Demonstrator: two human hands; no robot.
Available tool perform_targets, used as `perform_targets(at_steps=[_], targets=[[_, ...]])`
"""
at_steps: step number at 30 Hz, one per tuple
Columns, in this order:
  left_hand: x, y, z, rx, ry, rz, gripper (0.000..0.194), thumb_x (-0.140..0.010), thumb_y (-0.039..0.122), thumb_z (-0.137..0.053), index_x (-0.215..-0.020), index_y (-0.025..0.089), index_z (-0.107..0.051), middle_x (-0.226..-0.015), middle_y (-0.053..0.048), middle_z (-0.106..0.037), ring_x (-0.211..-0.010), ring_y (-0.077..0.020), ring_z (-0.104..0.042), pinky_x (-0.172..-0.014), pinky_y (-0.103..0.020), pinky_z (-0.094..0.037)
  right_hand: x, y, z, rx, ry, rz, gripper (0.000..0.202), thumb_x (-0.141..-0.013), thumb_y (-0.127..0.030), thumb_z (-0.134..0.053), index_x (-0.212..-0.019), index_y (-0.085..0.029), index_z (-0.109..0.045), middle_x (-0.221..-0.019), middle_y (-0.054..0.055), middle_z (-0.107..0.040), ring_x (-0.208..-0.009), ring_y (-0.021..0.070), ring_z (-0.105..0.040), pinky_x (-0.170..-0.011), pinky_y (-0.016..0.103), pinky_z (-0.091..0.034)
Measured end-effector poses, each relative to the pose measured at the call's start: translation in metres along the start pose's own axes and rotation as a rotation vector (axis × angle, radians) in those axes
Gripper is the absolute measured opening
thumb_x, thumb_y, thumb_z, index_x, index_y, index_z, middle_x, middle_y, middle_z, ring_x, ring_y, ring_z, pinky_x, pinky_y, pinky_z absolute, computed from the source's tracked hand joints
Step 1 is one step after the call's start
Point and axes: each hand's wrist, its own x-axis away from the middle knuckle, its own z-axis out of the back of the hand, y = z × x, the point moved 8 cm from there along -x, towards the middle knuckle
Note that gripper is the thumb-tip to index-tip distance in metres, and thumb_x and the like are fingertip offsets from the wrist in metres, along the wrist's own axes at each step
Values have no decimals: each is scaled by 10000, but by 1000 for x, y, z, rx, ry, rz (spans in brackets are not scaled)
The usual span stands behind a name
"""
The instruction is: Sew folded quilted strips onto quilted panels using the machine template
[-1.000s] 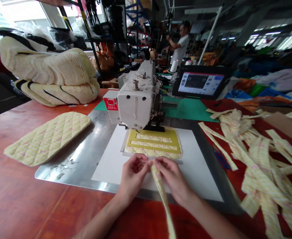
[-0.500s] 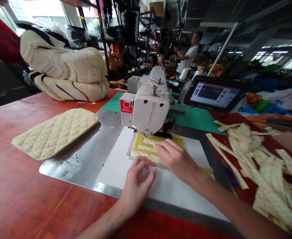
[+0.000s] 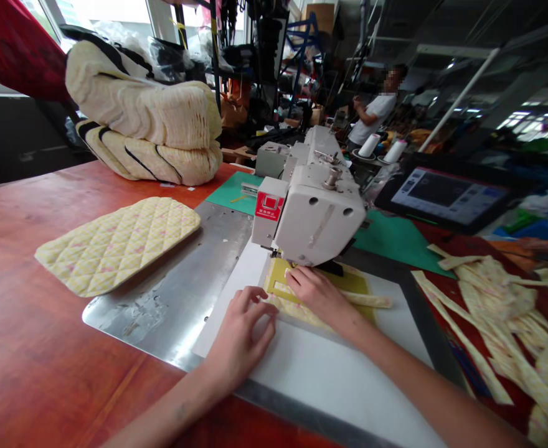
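My right hand (image 3: 318, 297) is closed, its fingertips pinching the end of a yellow patterned fabric strip (image 3: 370, 300) over an olive-yellow template (image 3: 355, 283). The strip runs out from under the hand to the right. Beneath the template lies a yellow quilted piece (image 3: 297, 310), on a white sheet (image 3: 330, 367) under the head of a sewing machine (image 3: 321, 211). At the near left edge of the template, my left hand (image 3: 241, 333) is open with curved fingers and the thumb apart. Its fingertips are close to the quilted piece; I cannot tell whether they touch it.
A quilted pad (image 3: 119, 246) lies left on the red table (image 3: 31, 348), partly over the metal plate (image 3: 162, 311). Behind it stands a tall stack of pads (image 3: 147, 124). Loose fabric strips (image 3: 502, 311) and a screen (image 3: 446, 193) are at right. A person (image 3: 372, 115) stands farther back.
The view has swung left, so the scene sits farther right. My right hand has moved leftward over the template, and more of the strip shows to its right. My left hand stays near the template's edge.
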Motion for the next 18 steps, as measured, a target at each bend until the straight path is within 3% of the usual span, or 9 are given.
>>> perform_targets(at_steps=[5,8,11,18], targets=[[-29,-2,-4,-128,-99,-164,259,-1005,177,-504,-1190,218,-681,-1191,-111,-691,-1085,-263,-626,-953,-442,-543,6,-2,1,-83,2,-100,344,-943,-15,-529,-1238,-149,-645,-1059,141,-691,-1006,300,-651,-856,410,-575],[-48,2,-18,-179,-229,-314,351,-1049,198,-439,-1361,197,-600,-1322,-132,-673,-1177,-265,-625,-1017,-454,-524,13,2,-3,-216,41,-168,364,-969,-49,-492,-1281,-162,-643,-1151,143,-689,-1103,293,-644,-966,438,-574],[-62,2,-31,-221,-308,-426,385,-1072,232,-402,-1412,151,-563,-1416,-163,-626,-1260,-275,-605,-1064,-467,-500,23,7,-9,-351,103,-233,395,-983,-88,-480,-1338,-183,-625,-1305,137,-654,-1210,288,-613,-1063,473,-544],[-66,-6,-42,-290,-248,-447,371,-1065,223,-410,-1359,131,-618,-1360,-158,-672,-1175,-268,-638,-1057,-476,-503,39,16,-12,-499,203,-281,515,-971,-76,-437,-1438,-234,-584,-1374,105,-653,-1264,261,-612,-1104,482,-526]])
